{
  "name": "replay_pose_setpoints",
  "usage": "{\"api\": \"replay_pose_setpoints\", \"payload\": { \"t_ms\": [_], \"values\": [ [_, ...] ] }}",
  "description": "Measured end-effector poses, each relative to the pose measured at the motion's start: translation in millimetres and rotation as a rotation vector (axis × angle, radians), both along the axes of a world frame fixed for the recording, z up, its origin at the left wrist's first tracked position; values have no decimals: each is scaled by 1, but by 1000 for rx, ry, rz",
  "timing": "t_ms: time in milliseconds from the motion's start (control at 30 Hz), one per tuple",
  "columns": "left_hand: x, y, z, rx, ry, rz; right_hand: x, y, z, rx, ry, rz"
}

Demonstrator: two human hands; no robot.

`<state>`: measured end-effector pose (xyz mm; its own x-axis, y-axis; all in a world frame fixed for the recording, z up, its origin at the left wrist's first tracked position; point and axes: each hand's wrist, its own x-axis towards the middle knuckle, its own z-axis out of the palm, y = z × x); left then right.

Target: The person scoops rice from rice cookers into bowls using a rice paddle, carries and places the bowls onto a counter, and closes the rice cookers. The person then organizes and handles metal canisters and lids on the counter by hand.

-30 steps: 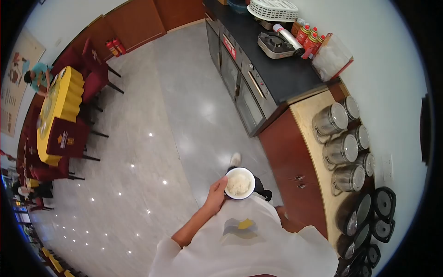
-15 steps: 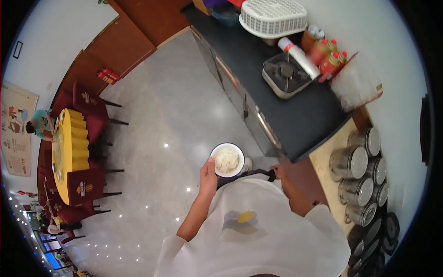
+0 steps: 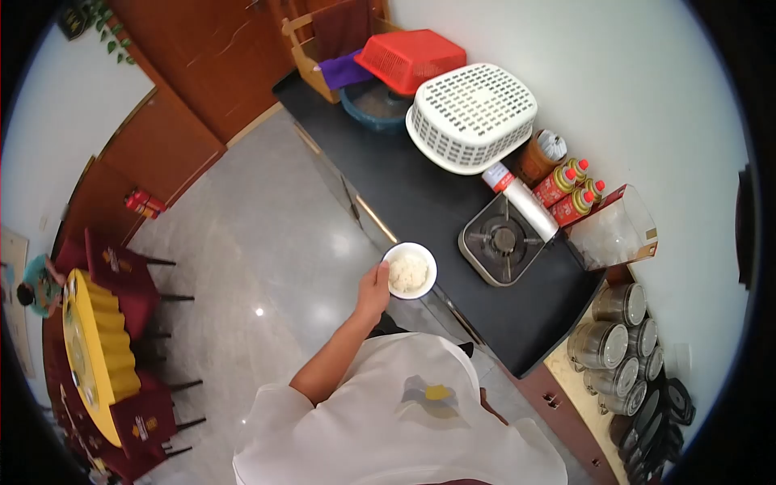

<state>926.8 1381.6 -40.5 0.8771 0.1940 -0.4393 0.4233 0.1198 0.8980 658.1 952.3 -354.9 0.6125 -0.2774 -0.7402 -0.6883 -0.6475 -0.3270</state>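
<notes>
l hand (image 3: 373, 289) closed on white bowl (image 3: 410, 271) of rice (image 3: 408, 274), thumb at rim, other fingers mostly hidden. bowl just past fingertips, on hand's r side, held upright-ish; in view it overlaps front edge of dark worktop (image 3: 525, 315), can't tell if above it or just in front. r hand out of view, can't tell its state. gas stove (image 3: 503, 240) on worktop nr its near end, w/ film roll (image 3: 529, 212) beside it; red cans (image 3: 556, 186) toward wall edge.
</notes>
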Motion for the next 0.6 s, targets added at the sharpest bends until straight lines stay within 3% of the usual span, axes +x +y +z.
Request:
{"api": "replay_pose_setpoints", "payload": {
  "t_ms": [133,300,367,600],
  "values": [
    [95,36,-22,-18,-141,-88,61,65,52,90,-83,-221],
    [182,56,-26,-17,-149,-150,109,126,100,174,-206,-510],
    [203,55,-14,-125,-98,-84,113,141,115,170,-227,-588],
    [252,57,-32,-147,-63,-88,81,187,112,77,-125,-702]
  ]
}}
